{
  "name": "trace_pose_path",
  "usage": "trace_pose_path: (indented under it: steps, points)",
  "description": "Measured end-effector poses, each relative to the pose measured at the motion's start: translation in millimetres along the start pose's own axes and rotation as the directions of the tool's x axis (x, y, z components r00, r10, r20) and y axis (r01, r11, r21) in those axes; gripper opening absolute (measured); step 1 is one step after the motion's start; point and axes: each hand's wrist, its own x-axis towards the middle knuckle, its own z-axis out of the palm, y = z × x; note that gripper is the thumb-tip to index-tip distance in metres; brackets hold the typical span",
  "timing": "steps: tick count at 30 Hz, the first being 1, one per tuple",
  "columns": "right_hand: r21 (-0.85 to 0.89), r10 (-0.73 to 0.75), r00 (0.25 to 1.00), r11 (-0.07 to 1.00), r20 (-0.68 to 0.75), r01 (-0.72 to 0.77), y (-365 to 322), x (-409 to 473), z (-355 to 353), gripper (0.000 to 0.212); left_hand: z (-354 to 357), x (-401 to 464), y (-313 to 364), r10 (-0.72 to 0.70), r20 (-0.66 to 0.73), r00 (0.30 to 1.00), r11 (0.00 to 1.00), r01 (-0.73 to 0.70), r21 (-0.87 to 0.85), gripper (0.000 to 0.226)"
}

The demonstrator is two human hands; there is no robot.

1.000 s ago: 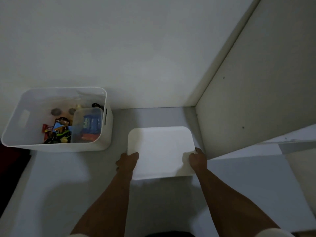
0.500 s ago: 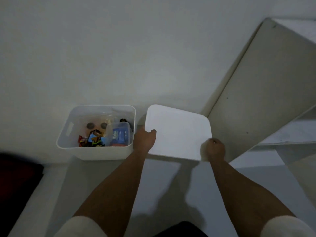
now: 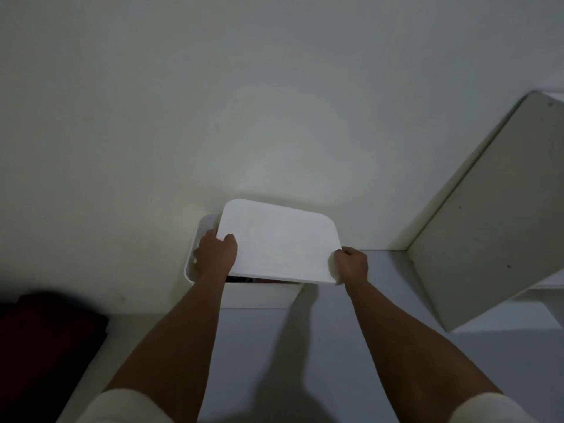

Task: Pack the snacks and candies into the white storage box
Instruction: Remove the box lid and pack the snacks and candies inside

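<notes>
1. The person's left hand [image 3: 217, 253] is gripping the left edge of a flat white plastic lid [image 3: 276, 243]; the right hand [image 3: 351, 265] is pinching its near right corner.
2. The lid is hovering tilted over the white plastic storage box [image 3: 195, 264], covering most of it.
3. Snack wrappers [image 3: 244, 279] are showing beneath.
4. Being skewed, the lid risks seating crooked.
</notes>
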Motion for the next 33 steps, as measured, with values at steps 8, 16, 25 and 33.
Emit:
trace_pose_path:
  steps: [8, 16, 25, 33]
  points:
    - [-0.040, -0.022, 0.996, 0.999, 0.086, 0.025, -22, -26, 72, 0.035, -24, 54, -75, -0.075, -0.006, 0.997, 0.992, 0.074, -0.101, 0.042]
    - [-0.052, -0.050, 0.999, 0.997, 0.009, 0.051, -15, -25, 89, 0.032, -17, 69, -93, 0.043, 0.013, 0.999, 0.984, -0.040, -0.172, 0.035]
    - [-0.029, -0.085, 0.996, 0.996, -0.012, 0.085, -7, -28, 95, 0.035, -9, 76, -93, 0.088, 0.017, 0.996, 0.986, -0.084, -0.146, 0.037]
    - [0.132, 0.005, 1.000, 0.991, 0.008, -0.006, 5, -23, 99, 0.037, 1, 77, -100, 0.095, -0.032, 0.995, 0.991, -0.097, -0.091, 0.042]
